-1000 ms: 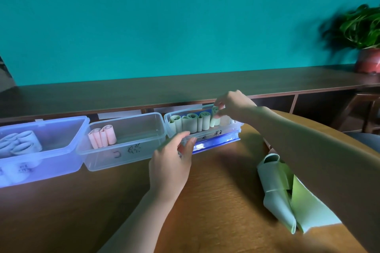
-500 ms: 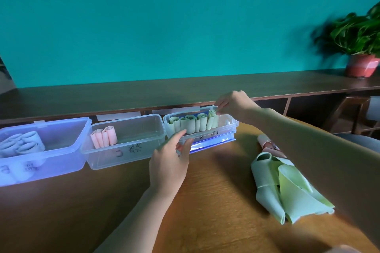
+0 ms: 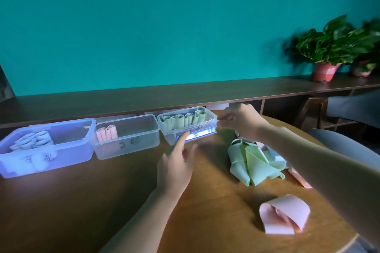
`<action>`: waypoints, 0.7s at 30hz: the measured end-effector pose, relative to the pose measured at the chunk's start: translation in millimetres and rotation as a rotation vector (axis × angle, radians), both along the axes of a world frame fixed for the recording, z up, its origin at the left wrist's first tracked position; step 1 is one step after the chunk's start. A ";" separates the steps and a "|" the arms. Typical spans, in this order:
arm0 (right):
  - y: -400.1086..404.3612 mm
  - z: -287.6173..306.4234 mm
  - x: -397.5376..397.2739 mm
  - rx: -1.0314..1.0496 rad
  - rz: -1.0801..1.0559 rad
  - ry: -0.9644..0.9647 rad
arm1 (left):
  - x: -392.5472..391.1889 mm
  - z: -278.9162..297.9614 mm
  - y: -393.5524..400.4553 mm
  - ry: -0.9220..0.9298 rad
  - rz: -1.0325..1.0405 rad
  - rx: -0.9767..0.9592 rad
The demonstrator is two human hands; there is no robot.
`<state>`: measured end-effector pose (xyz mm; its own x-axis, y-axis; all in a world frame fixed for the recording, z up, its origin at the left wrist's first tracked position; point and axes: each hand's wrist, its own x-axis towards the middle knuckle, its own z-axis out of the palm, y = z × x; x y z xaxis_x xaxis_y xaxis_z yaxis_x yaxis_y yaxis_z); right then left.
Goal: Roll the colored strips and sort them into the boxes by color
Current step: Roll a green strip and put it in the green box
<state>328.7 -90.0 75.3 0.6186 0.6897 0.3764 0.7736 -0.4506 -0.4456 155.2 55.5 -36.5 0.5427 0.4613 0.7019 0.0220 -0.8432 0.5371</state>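
Three clear boxes stand in a row at the table's far edge. The right box [image 3: 211,124] holds several green rolls [image 3: 183,120], the middle box [image 3: 135,139] holds pink rolls [image 3: 107,132], and the left box [image 3: 67,150] holds pale blue rolls [image 3: 33,140]. My right hand [image 3: 239,118] hovers just right of the green box, fingers relaxed and holding nothing. Blurred and open, my left hand [image 3: 174,165] is in front of the green box. Loose green strips [image 3: 253,162] lie in a heap on the right. A folded pink strip [image 3: 285,214] lies nearer me.
A dark wooden shelf [image 3: 185,94] runs behind the boxes below a teal wall. Potted plants [image 3: 329,47] stand on the shelf at the far right. A chair [image 3: 337,113] is beyond the round table's right edge. More pink strips [image 3: 298,176] poke out beside the green heap.
My right hand let go of the green roll in the box and drew back to the right. My left hand came off the box front toward me. The view shifted right.
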 end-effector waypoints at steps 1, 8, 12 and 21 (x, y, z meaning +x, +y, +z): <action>-10.2 -2.4 -9.0 -0.005 -0.005 0.003 | -2.0 -0.7 -6.8 0.014 -0.014 -0.005; -77.8 -27.7 -52.0 0.020 -0.083 -0.071 | -15.8 4.5 -54.7 0.066 -0.071 -0.095; -109.0 -44.3 -58.9 0.069 -0.194 -0.108 | -11.4 4.0 -77.2 0.049 -0.159 -0.246; -137.8 -69.8 -73.6 -0.054 -0.263 0.038 | 12.7 0.3 -108.7 0.134 -0.258 -0.297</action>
<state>255.1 -227.8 5.5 0.7924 0.5217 0.3161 0.6095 -0.6580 -0.4422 167.9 -53.2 -36.3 0.7447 0.4699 0.4740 -0.0839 -0.6387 0.7649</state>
